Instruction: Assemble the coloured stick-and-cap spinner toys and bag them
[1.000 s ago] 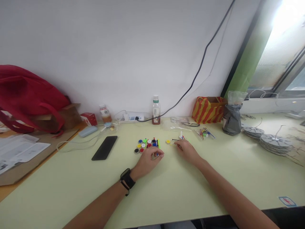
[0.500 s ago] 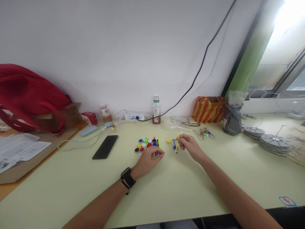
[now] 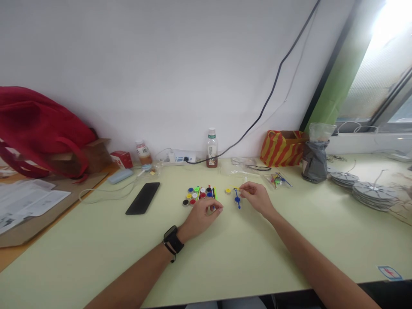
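Note:
My right hand (image 3: 255,197) pinches a thin yellow plastic stick (image 3: 236,189) between thumb and finger, its far end pointing left. Just below it a blue plastic arrow (image 3: 238,205) lies on the table, with a blue round piece (image 3: 237,200) at its middle. A yellow round piece (image 3: 228,191) sits to the left of the stick. My left hand (image 3: 201,214) is low over the table with its fingers curled and thumb and forefinger tips close together; anything between them is too small to make out. Behind it are several coloured round pieces (image 3: 195,195) and green sticks (image 3: 215,193), partly hidden.
On the left lie a black phone (image 3: 142,198) and a white cable (image 3: 109,197). A bottle (image 3: 211,150) stands at the wall near a power strip (image 3: 182,156). To the right are a small bag of coloured sticks (image 3: 278,180), a striped bag (image 3: 280,150) and stacked grey discs (image 3: 373,195).
The yellow stick has swung from upright to nearly level in my right hand, uncovering the blue arrow. My left hand has stayed almost still.

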A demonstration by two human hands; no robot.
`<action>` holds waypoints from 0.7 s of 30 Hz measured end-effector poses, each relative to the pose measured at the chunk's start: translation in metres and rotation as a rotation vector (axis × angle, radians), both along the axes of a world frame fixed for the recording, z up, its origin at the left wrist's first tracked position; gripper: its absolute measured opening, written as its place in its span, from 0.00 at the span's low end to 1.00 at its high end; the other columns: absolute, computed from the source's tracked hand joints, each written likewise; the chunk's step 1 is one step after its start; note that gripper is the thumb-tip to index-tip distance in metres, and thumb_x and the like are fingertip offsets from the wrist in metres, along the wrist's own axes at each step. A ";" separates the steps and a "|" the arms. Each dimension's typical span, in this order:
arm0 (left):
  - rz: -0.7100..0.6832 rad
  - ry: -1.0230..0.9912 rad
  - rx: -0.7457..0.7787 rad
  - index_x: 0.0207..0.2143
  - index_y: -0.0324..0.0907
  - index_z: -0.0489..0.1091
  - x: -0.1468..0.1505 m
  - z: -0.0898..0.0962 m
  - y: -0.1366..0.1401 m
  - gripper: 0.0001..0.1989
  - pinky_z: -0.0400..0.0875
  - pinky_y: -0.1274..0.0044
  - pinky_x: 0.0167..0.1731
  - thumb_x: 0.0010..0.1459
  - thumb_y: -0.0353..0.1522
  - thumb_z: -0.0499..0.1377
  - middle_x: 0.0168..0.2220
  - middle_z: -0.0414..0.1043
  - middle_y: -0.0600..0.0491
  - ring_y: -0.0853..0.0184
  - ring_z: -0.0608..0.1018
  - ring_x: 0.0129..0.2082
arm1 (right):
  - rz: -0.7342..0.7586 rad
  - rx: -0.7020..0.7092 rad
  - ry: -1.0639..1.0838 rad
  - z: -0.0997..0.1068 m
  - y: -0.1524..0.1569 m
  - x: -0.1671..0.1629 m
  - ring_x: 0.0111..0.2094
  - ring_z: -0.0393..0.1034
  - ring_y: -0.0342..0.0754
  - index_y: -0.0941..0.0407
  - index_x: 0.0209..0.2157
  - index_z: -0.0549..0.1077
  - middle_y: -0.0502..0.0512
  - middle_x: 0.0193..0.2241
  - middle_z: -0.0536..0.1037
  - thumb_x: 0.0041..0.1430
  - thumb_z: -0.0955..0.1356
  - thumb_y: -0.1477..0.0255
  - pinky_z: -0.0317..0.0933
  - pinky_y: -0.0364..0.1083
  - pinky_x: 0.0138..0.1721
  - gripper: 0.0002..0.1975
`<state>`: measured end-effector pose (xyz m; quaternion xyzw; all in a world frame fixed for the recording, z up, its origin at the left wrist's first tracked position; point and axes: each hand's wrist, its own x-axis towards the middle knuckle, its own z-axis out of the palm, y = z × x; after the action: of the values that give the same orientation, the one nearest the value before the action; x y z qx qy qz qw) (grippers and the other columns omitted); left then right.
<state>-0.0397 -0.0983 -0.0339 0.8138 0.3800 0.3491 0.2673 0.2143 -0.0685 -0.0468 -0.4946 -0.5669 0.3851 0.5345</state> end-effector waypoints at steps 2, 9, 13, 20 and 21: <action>-0.006 0.003 0.005 0.36 0.43 0.78 0.000 0.000 0.000 0.07 0.67 0.74 0.37 0.64 0.33 0.60 0.37 0.79 0.52 0.65 0.75 0.36 | 0.021 0.002 0.008 0.001 -0.002 -0.002 0.30 0.77 0.51 0.56 0.32 0.77 0.54 0.28 0.79 0.49 0.76 0.56 0.74 0.53 0.39 0.17; -0.019 0.010 -0.004 0.36 0.43 0.78 0.000 -0.001 0.000 0.07 0.67 0.74 0.35 0.63 0.33 0.60 0.35 0.79 0.52 0.65 0.74 0.34 | 0.271 -0.034 0.112 0.005 -0.015 -0.019 0.37 0.74 0.48 0.55 0.40 0.76 0.54 0.35 0.77 0.55 0.74 0.57 0.73 0.51 0.43 0.17; -0.018 0.014 0.004 0.36 0.43 0.78 0.000 -0.001 0.000 0.07 0.67 0.73 0.36 0.64 0.34 0.60 0.36 0.79 0.52 0.65 0.75 0.35 | 0.088 0.072 -0.126 -0.003 -0.005 -0.011 0.34 0.74 0.48 0.55 0.37 0.75 0.55 0.34 0.79 0.58 0.70 0.62 0.71 0.50 0.42 0.12; -0.023 0.013 0.007 0.36 0.43 0.78 0.001 0.001 -0.001 0.07 0.68 0.74 0.36 0.63 0.34 0.60 0.35 0.79 0.52 0.65 0.75 0.35 | -0.077 0.204 -0.375 -0.020 0.005 0.000 0.41 0.76 0.52 0.54 0.37 0.75 0.57 0.38 0.82 0.59 0.65 0.69 0.70 0.52 0.46 0.08; -0.025 0.012 0.008 0.36 0.43 0.78 0.001 0.001 -0.001 0.07 0.68 0.74 0.36 0.63 0.34 0.60 0.36 0.79 0.51 0.65 0.75 0.35 | -0.080 0.208 -0.401 -0.022 0.005 -0.001 0.41 0.77 0.52 0.54 0.37 0.75 0.57 0.38 0.82 0.59 0.65 0.70 0.70 0.52 0.46 0.08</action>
<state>-0.0385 -0.0996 -0.0333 0.8216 0.3702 0.3424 0.2660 0.2133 -0.0634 -0.0685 -0.5253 -0.6785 0.1971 0.4741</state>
